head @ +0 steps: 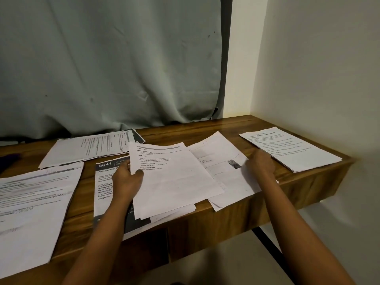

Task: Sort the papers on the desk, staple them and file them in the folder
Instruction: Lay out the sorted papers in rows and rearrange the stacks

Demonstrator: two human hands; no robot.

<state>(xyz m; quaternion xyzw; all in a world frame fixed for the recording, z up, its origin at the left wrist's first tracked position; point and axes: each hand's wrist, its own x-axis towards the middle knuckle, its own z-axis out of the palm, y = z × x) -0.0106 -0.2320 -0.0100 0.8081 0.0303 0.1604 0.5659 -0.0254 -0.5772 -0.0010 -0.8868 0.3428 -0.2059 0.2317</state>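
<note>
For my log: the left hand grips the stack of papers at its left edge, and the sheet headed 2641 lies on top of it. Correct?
No. In the head view the sheet headed 2641 lies under the stack of papers, not on top. The left hand does grip the stack's left edge.

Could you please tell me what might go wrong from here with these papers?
The stack of sheets held in the left hand is fanned unevenly, so the lower sheets might slip out. The white sheet under the right hand overhangs the front edge of the desk and could slide to the floor. The 2641 sheet lies under the left forearm and might get dragged.
</note>
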